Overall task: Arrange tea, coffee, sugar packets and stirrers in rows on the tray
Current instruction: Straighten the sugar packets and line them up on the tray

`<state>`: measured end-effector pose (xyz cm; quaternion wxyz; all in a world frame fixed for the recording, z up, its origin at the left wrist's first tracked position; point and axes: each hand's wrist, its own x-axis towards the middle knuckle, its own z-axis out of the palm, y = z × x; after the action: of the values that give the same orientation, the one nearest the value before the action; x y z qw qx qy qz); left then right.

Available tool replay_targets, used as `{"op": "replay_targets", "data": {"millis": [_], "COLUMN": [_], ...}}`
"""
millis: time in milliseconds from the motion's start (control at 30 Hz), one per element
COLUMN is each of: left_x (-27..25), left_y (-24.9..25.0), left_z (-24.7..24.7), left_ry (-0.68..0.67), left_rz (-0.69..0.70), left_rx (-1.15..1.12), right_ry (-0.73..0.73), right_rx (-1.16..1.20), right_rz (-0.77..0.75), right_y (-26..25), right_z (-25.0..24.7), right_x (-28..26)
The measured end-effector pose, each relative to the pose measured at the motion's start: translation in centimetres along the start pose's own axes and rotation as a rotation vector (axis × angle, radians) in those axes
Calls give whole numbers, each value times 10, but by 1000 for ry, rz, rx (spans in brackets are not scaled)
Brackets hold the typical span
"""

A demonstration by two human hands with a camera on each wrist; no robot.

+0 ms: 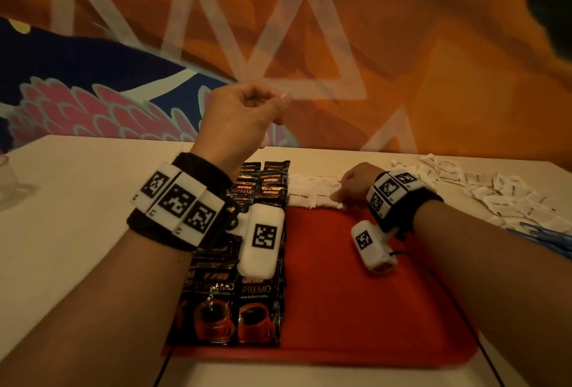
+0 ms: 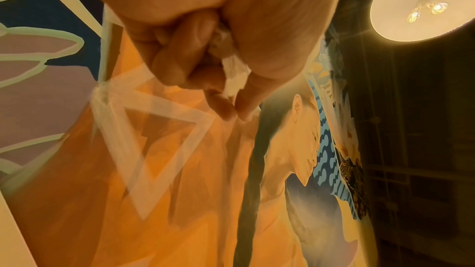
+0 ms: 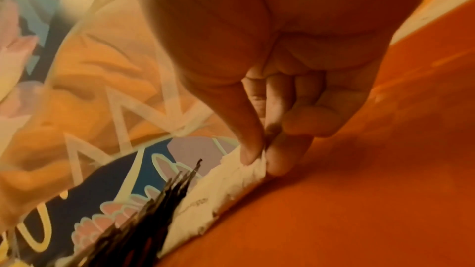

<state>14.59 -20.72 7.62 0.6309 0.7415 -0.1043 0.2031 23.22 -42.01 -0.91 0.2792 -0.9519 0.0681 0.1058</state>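
A red tray [image 1: 356, 294] lies in front of me. Black coffee sachets [image 1: 247, 309] fill its left side in rows. A row of white brown-sugar packets [image 1: 305, 195] runs along its far edge. My right hand [image 1: 337, 195] is down at that row, thumb and forefinger pinching a sugar packet [image 3: 231, 186] against the tray [image 3: 359, 190]. The coffee sachets [image 3: 154, 220] stand edge-on just left of it. My left hand [image 1: 272, 102] is raised above the tray's far left, curled into a fist. In the left wrist view, this hand [image 2: 231, 113] grips crumpled white sugar packets [image 2: 233, 68].
A loose heap of white sugar packets [image 1: 495, 191] is spread over the table at the right, with blue stirrers [image 1: 544, 235] in front of it. A glass [image 1: 9, 182] stands at the far left edge. A painted wall rises behind the table.
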Motion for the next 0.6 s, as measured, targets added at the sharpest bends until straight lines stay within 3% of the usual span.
{"op": "replay_targets", "data": {"millis": [200,333,400,500,600], "left_x": [0,1,1,1,3], "left_y": [0,0,-1,-2,-2], "left_z": [0,-1,-1,-1,-2], "left_ry": [6,14,7,4,-1], "left_rz": [0,1,3,-13,-43], "left_rx": [14,12,10,15,-9], "right_ry": [80,218,189,46,9], "right_rx": [-223,-208,-241,-353,-358], "right_rz": [15,-225,-314,-302,-296], "right_y": [-10,-17,-22,-26,-27], "right_z": [-2,-3,2,10,13], "right_x": [-3,-13,-15,-14,-12]}}
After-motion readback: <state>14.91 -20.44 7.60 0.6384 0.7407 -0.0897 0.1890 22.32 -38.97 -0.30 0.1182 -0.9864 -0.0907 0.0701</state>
